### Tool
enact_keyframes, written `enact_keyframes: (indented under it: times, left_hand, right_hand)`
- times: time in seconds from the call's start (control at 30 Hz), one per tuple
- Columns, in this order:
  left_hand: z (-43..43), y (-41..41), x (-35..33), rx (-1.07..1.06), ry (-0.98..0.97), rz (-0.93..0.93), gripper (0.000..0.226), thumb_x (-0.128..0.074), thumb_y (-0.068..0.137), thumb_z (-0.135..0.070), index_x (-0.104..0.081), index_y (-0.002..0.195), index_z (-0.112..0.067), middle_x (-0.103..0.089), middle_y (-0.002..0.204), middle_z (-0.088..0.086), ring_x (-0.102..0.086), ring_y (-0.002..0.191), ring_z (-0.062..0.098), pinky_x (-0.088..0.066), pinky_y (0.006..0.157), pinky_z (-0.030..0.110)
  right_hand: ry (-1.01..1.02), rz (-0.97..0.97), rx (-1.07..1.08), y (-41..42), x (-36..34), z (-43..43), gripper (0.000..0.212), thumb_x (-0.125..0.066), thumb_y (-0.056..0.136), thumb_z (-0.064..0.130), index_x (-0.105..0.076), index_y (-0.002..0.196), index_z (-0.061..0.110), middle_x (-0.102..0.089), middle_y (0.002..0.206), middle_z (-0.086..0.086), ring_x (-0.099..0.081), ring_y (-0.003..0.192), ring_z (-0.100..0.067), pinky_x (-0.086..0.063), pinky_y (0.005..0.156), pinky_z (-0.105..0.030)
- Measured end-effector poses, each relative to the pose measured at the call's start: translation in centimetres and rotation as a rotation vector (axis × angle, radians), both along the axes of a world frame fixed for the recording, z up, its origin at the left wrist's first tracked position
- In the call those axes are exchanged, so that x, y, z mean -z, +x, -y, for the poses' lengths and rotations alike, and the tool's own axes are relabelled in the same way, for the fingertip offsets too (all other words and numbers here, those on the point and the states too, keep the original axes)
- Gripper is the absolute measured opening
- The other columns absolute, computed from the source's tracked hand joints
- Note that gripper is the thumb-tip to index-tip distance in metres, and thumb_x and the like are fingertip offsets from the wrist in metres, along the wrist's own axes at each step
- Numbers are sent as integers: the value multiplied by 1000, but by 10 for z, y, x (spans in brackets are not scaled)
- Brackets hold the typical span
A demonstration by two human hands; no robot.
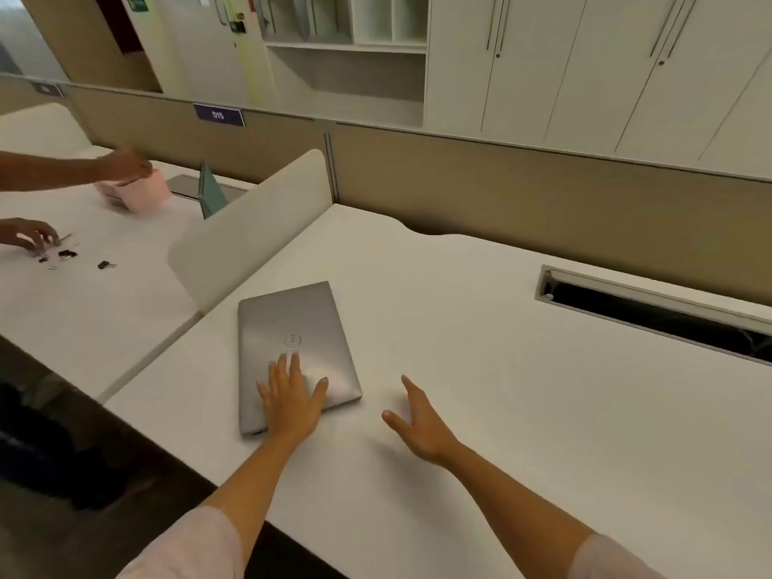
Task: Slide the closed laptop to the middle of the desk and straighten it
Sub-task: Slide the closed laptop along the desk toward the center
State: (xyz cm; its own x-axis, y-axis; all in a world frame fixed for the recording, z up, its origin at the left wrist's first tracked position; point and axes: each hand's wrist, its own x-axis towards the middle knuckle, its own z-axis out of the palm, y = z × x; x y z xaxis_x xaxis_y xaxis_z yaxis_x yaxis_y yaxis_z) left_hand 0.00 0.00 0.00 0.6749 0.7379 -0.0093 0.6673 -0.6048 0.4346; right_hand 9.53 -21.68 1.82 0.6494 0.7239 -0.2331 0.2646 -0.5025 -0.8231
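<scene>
The white desk [480, 369] fills most of the view, with a long cable slot [656, 315] near its far right edge. The closed grey laptop [292, 348] lies toward the desk's left end, beside a low white divider [250, 231], turned askew to the front edge. The left hand [290, 401] lies flat on the lid's near part, fingers spread. The right hand [417, 424] is just right of the laptop, fingers open, holding nothing.

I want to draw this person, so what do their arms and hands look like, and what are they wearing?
Both arms are bare from above the elbow down. The left hand and right hand are bare too: no gloves, rings or watch show. Each upper arm has a short, pale pink sleeve.
</scene>
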Motion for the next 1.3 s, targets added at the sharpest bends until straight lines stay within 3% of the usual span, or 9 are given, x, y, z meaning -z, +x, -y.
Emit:
enact_keyframes:
  times: [0.2, 0.3, 0.37, 0.43, 0.63, 0.77, 0.83, 0.97, 1.3]
  left_hand:
    - [-61, -9, 0, -320, -139, -11, 89, -53, 92, -56, -9, 154, -10, -5, 161, 17, 5, 147, 37, 4, 115, 56]
    - [-81, -7, 0, -419, -295, 21, 98, -55, 90, -57, 0, 154, -6, -8, 159, 21, -6, 145, 41, -13, 116, 52]
    - [-87, -3, -1, -442, -351, -2, 103, -58, 88, -57, 1, 153, -2, -18, 156, 23, -16, 141, 42, -26, 111, 51]
    - [-89, 2, -3, -439, -355, -29, 104, -61, 87, -55, -2, 152, 1, -24, 153, 22, -22, 137, 41, -32, 104, 50]
    - [-95, 15, -8, -494, -336, -116, 97, -73, 76, -59, -31, 135, 5, -38, 137, 23, -38, 123, 41, -46, 89, 47]
    - [-108, 13, -11, -486, -364, -178, 101, -73, 68, -67, -38, 131, 4, -44, 133, 23, -45, 121, 39, -43, 91, 42]
    - [-111, 12, -9, -493, -399, -137, 100, -73, 66, -70, -39, 127, 3, -48, 130, 25, -50, 117, 40, -45, 90, 44]
    - [-99, 9, -3, -492, -406, -43, 96, -62, 73, -73, -37, 126, 3, -50, 128, 27, -54, 112, 42, -47, 84, 45]
    - [-65, 9, 3, -508, -362, 52, 86, -58, 74, -76, -45, 112, 0, -61, 112, 20, -61, 96, 39, -42, 65, 37]
  right_hand:
    - [-38, -154, -63, -3, -12, -58, 83, -57, 94, 43, -8, 154, 15, -16, 162, -4, -25, 145, -22, -26, 117, -36]
    - [-19, -187, -49, 4, -13, -82, 80, -59, 94, 36, -11, 153, 10, -23, 159, -5, -29, 143, -22, -29, 114, -34]
    - [10, -204, -39, 7, -15, -94, 70, -59, 95, 27, -20, 150, 8, -40, 145, -2, -42, 131, -19, -35, 104, -26]
    - [48, -217, -45, 10, -13, -106, 59, -60, 94, 20, -32, 145, 11, -47, 130, 4, -50, 118, -15, -37, 94, -21]
    - [74, -365, 198, 15, 3, -135, 35, -65, 87, 22, -53, 118, 14, -62, 123, -5, -61, 95, -12, -46, 73, -20]
    - [17, -481, 345, 22, 5, -148, 78, -68, 71, 49, -47, 133, 8, -51, 137, 0, -53, 119, -25, -41, 90, -30]
    - [-35, -448, 350, 26, 4, -148, 92, -70, 61, 53, -43, 139, 11, -51, 138, -5, -54, 120, -26, -47, 95, -36]
    - [-127, -308, 285, 36, 6, -141, 74, -69, 80, 47, -41, 138, 11, -54, 133, -8, -56, 116, -26, -49, 97, -40]
    - [-227, 5, 228, 30, 17, -108, 67, -51, 88, 61, -48, 119, 2, -57, 121, -13, -58, 106, -30, -49, 89, -40]
